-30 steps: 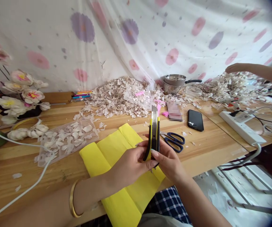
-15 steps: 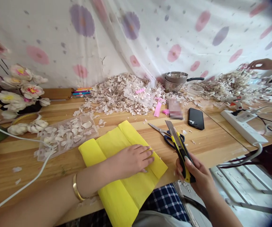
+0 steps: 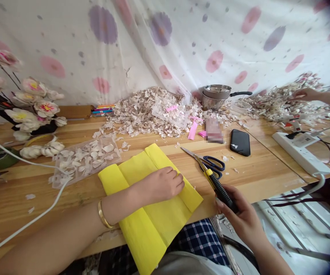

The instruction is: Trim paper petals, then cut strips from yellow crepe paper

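Folded yellow crepe-like paper (image 3: pixel 165 225) lies askew on the table, its near end hanging over the front edge. My left hand (image 3: pixel 165 183) rests on its upper layer with fingers curled against the paper; the thumb is hidden. A gold bracelet (image 3: pixel 104 214) circles that wrist. In my right hand (image 3: pixel 239 210) is a black and yellow utility knife (image 3: pixel 221 194), its blade pointing up and left, over the table's front edge. Just behind the knife, scissors with dark blue handles (image 3: pixel 215 163) lie on the table, partly covered by the blade in view.
Farther back are a heap of pale petals (image 3: pixel 144 110), a black phone (image 3: pixel 239 142) and metal pans (image 3: pixel 215 97). A power strip (image 3: pixel 302 152) lies right, a petal tray (image 3: pixel 87 158) left. A white cable (image 3: pixel 50 202) crosses the left side. Another person's hand (image 3: pixel 305 94) reaches into petals.
My right hand has turned the utility knife, tilting its blade farther left and lower. My left fingers have curled more on the paper. The other person's hand has moved lower and left.
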`<state>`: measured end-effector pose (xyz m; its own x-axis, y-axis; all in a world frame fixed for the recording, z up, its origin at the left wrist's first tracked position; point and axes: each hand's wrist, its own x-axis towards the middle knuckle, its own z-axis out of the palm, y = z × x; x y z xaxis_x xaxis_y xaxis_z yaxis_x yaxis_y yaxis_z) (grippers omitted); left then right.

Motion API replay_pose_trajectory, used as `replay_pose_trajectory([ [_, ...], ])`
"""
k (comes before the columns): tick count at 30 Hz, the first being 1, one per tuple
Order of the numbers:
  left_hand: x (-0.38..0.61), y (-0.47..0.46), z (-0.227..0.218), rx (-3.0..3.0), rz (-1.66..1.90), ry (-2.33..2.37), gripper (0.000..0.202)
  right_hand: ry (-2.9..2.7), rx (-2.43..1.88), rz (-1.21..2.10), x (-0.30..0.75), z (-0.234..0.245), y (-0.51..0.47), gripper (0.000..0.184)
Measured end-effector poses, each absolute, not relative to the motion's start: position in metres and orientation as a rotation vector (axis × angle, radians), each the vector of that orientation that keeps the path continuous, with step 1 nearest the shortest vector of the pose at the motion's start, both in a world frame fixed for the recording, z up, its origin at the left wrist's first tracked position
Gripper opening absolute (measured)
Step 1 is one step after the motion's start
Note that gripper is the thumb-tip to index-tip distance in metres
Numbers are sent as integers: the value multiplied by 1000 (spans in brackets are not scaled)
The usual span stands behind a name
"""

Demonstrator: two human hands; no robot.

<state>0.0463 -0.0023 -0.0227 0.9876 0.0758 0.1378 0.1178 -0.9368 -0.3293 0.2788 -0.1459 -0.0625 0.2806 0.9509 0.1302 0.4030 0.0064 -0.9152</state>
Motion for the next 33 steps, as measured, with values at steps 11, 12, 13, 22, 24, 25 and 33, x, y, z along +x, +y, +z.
replay_pose_trajectory([
  [11,48,1,-32,-2802,-212,-207,35,-1447,-1707,466,280,-64,-142,35],
  [12,48,0,-33,-2802,-216,-223,36,-1434,-1706,471,279,-64,-141,35],
  [13,48,0,-34,-2800,-219,-234,35,-1417,-1706,480,279,-64,-140,34],
  [22,52,-8,-31,-2727,-198,-160,23,-1302,-1694,540,278,-66,-143,35],
  [24,51,-9,-31,-2719,-191,-154,23,-1292,-1696,534,277,-64,-143,34],
  [25,50,-10,-31,-2716,-189,-159,23,-1291,-1696,532,277,-64,-143,34],
  [33,38,-17,-31,-2695,-175,-192,28,-1268,-1698,554,281,-69,-143,36],
])
